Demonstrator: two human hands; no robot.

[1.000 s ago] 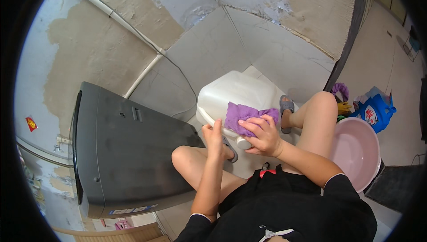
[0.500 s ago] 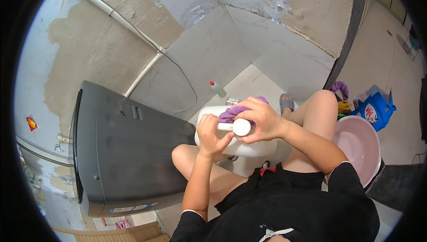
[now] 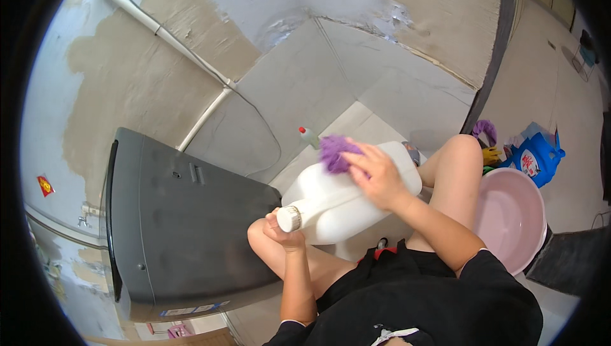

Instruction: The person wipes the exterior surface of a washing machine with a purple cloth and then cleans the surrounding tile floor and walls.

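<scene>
1. Labels: three spots with print. Red sticker (image 3: 45, 186) on the left wall, yellow marking. Blue pack (image 3: 544, 160) at right, pale panel with red and dark print. Grey cabinet (image 3: 197, 238), blue-and-white sticker strip along its lower edge, too small to make out.
2. Main item: one white jug (image 3: 356, 209), smooth plastic, rounded corners, moulded handle. It sits tilted between the person's knees, neck end toward the lower left. One white screw cap (image 3: 289, 219), ribbed side, on the neck.
3. Left hand (image 3: 286, 238): curled round the neck end just below the cap, partly hidden behind it.
4. Right hand (image 3: 382, 184): fingers bent, pinching one purple cloth (image 3: 335, 154), fluffy, bunched, slightly blurred. Cloth is at the jug's far edge; can't tell how much of it touches.
5. Floor behind the jug: one clear bottle (image 3: 310, 137), red cap, partly covered by the cloth.
6. Right side: one pink basin (image 3: 509, 219), round, smooth. Beyond it, one purple fabric piece (image 3: 486, 131) and something yellow (image 3: 491, 155), beside the blue pack.
7. Walls: marbled grey tiles (image 3: 286, 104) below, flaking plaster (image 3: 133, 60) above, one white pipe (image 3: 184, 50) running diagonally.
</scene>
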